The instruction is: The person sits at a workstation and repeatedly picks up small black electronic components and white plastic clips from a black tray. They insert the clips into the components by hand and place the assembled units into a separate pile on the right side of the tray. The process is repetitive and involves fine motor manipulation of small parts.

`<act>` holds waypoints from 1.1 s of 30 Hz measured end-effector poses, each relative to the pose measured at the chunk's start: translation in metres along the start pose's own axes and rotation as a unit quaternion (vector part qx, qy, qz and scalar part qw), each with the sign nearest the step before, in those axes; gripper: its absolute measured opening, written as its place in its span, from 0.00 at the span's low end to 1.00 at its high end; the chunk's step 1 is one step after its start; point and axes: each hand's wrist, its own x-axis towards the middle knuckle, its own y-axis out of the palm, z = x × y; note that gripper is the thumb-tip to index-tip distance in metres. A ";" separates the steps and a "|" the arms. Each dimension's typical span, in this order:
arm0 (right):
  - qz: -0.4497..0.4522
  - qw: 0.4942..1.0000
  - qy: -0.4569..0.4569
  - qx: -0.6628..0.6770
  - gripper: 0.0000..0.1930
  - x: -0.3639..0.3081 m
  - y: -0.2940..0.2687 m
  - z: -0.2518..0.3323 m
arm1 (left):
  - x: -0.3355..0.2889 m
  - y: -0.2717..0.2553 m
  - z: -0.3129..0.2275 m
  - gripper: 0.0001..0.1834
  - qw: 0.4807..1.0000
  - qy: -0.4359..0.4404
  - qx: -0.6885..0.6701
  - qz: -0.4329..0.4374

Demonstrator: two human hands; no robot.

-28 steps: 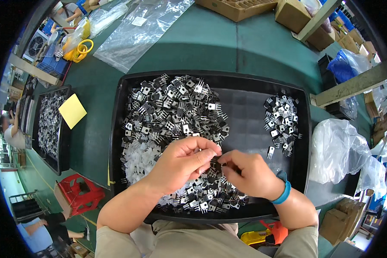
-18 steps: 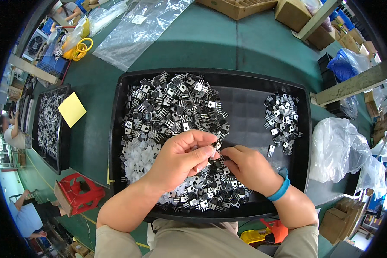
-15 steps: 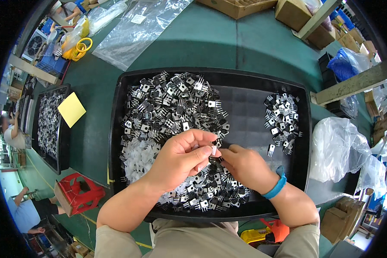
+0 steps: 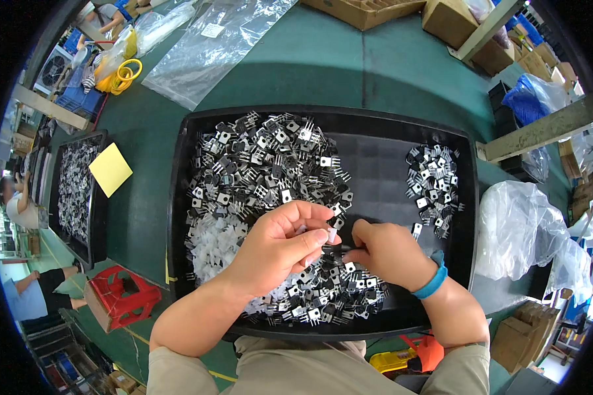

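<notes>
My left hand (image 4: 280, 243) pinches a small white plastic piece (image 4: 332, 235) between thumb and forefinger; more white bits show among its curled fingers. Just right of it, my right hand (image 4: 392, 253) hovers low over the components, fingers bent and thumb drawn in; whatever lies between its fingertips is too dark and small to make out. Below both hands is a black tray (image 4: 375, 141). Its left part holds a big heap of three-legged black-and-silver transistors (image 4: 263, 164) and a pile of white plastic pieces (image 4: 214, 243). A smaller group of transistors (image 4: 433, 174) lies at the right.
Another black tray of components (image 4: 76, 191), with a yellow paper (image 4: 110, 170) on its edge, stands left. A clear plastic bag (image 4: 217, 46) lies beyond my tray; crumpled plastic (image 4: 520, 227) sits right. A red stool (image 4: 122, 296) is at lower left. Other people are at the far left.
My right hand has drawn slightly right and down, away from my left fingertips. The left hand stays nearly in place with the white piece. A person at the far left has shifted.
</notes>
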 end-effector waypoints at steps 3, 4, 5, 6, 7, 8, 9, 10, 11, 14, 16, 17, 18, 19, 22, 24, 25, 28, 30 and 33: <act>-0.020 0.987 0.005 0.162 0.13 -0.003 -0.012 0.005 | -0.001 0.002 -0.002 0.14 1.000 0.000 0.024 -0.018; -0.042 0.975 0.005 0.220 0.12 -0.004 -0.009 0.005 | -0.001 0.003 -0.001 0.14 0.999 0.005 0.035 -0.020; -0.065 0.959 0.005 0.277 0.12 -0.006 -0.006 0.006 | -0.001 0.003 -0.001 0.15 0.999 0.009 0.045 -0.023; -0.087 0.939 0.005 0.333 0.11 -0.007 -0.003 0.008 | -0.001 0.004 0.000 0.15 0.998 0.014 0.056 -0.026; -0.085 0.916 0.013 0.393 0.10 -0.009 -0.003 0.011 | -0.001 0.004 -0.001 0.15 0.997 0.014 0.071 -0.032; -0.082 0.889 0.022 0.451 0.08 -0.012 -0.006 0.017 | -0.002 0.006 -0.002 0.16 0.996 0.013 0.085 -0.038; -0.079 0.858 0.030 0.507 0.07 -0.015 -0.008 0.022 | -0.002 0.007 -0.003 0.16 0.994 0.013 0.100 -0.044; -0.086 0.865 0.027 0.494 0.07 -0.016 -0.009 0.026 | -0.003 0.008 -0.004 0.16 0.994 0.011 0.098 -0.045; -0.093 0.871 0.024 0.481 0.07 -0.018 -0.009 0.029 | -0.003 0.009 -0.004 0.16 0.994 0.008 0.096 -0.046; -0.115 0.852 0.016 0.510 0.08 -0.019 -0.006 0.033 | -0.003 0.009 -0.003 0.16 0.995 0.009 0.092 -0.044; -0.130 0.851 0.002 0.510 0.08 -0.020 -0.003 0.030 | -0.003 0.009 -0.003 0.16 0.995 0.010 0.091 -0.044; -0.136 0.862 -0.011 0.488 0.08 -0.021 0.000 0.026 | -0.003 0.010 -0.003 0.16 0.995 0.009 0.092 -0.046; -0.142 0.873 -0.023 0.466 0.09 -0.021 0.002 0.024 | -0.003 0.010 -0.003 0.16 0.995 0.009 0.092 -0.048; -0.141 0.877 -0.027 0.458 0.09 -0.021 0.002 0.025 | -0.003 0.010 -0.003 0.16 0.995 0.009 0.092 -0.045; -0.137 0.884 -0.027 0.447 0.09 -0.020 0.001 0.025 | -0.003 0.010 -0.004 0.16 0.994 0.007 0.101 -0.040; -0.128 0.880 -0.013 0.457 0.09 -0.020 0.002 0.025 | -0.004 0.010 -0.003 0.16 0.992 0.003 0.121 -0.042; -0.124 0.877 -0.002 0.464 0.09 -0.020 0.002 0.025 | -0.004 0.010 -0.003 0.16 0.991 0.007 0.130 -0.040; -0.115 0.866 0.022 0.487 0.09 -0.021 0.001 0.026 | -0.003 0.009 0.000 0.16 0.985 0.030 0.166 -0.035; -0.114 0.855 0.028 0.506 0.09 -0.021 0.001 0.027 | -0.002 0.009 0.004 0.17 0.977 0.061 0.203 -0.037; -0.089 0.886 0.013 0.456 0.08 -0.021 -0.003 0.027 | -0.002 0.009 0.003 0.17 0.979 0.049 0.197 -0.032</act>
